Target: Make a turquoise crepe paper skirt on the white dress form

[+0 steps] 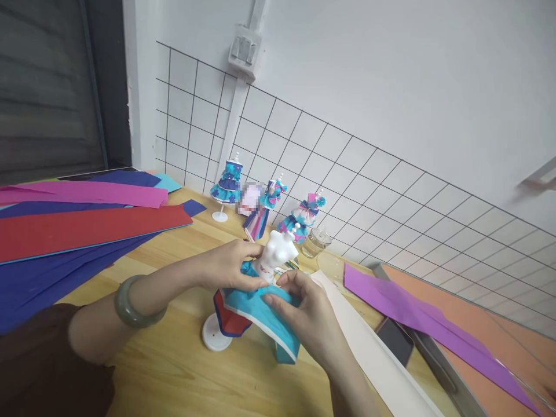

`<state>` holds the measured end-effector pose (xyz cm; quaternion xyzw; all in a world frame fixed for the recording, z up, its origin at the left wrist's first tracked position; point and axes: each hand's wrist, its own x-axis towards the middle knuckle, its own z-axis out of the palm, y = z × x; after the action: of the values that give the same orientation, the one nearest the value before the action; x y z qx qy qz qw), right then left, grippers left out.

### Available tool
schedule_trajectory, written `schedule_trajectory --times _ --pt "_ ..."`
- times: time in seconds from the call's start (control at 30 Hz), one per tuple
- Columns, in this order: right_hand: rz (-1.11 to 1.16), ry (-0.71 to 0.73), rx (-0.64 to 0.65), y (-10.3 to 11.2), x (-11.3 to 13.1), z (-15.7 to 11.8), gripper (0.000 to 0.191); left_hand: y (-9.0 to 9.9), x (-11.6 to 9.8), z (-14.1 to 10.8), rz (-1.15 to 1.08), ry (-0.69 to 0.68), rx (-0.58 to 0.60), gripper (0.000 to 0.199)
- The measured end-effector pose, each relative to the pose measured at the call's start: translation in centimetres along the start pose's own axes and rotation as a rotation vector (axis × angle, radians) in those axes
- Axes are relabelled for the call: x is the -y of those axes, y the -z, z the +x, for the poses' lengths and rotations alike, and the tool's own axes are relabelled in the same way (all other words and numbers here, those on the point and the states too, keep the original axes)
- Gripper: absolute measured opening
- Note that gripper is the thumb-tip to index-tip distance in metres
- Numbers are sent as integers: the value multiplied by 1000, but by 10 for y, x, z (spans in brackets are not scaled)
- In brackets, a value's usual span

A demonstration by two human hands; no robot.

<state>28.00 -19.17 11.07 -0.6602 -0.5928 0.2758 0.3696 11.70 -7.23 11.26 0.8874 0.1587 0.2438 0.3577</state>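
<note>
A small white dress form [280,252] leans to the right on its round white base [216,333]. Around its waist lies a strip of turquoise crepe paper [256,307] with a white edge, its loose end hanging at the right. Beneath that shows a red paper skirt [232,318] with a blue border. My left hand [241,263] holds the turquoise strip against the waist, thumb in front and fingers partly hidden behind the form. With its thumb and fingers, my right hand [306,301] pinches the strip's upper edge on the right side.
Stacked red, pink and blue paper sheets [95,229] lie at the left. Several small dressed forms [232,179] stand at the back near a wire grid [299,124], beside a glass cup [316,242]. White paper [369,347], purple paper [399,307] and a dark phone [394,340] are at right.
</note>
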Motion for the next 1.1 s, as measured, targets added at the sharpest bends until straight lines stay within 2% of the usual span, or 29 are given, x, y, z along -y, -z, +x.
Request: schedule_trajectory --times 0.07,0.13,0.23,0.37,0.4,0.5,0.63,0.73,0.87,0.97,1.03,1.1 --pt "-47 6 -8 1 -2 0 24 0 1 1 26 -11 -9 22" --pt "-116 83 -79 2 0 -2 25 -1 2 1 8 -23 -21 22" --pt "-225 320 -191 2 6 -9 23 -1 3 1 -50 -7 -30 25" --pt "-466 631 -87 -5 15 -20 29 0 5 2 -78 55 -39 28" --pt "-548 688 -95 -8 15 -21 27 0 5 2 -87 66 -44 28" --pt "-754 831 -226 -20 11 -17 13 2 7 2 -122 88 -54 29" --pt "-812 1016 -305 -31 6 -11 26 5 12 2 -115 100 -62 30" --pt "-822 1074 -278 -38 1 -8 30 7 17 3 -110 104 -63 31" --pt "-866 1037 -204 -48 -7 -2 33 8 21 4 -121 112 -71 30" --pt "-881 1022 -171 -49 -9 2 27 10 22 5 -154 121 -64 31" --pt "-811 1034 -136 -45 -7 1 15 11 21 4 -181 122 -40 31" --pt "-690 1053 -143 -37 -5 -1 18 13 20 3 -187 114 -17 33"
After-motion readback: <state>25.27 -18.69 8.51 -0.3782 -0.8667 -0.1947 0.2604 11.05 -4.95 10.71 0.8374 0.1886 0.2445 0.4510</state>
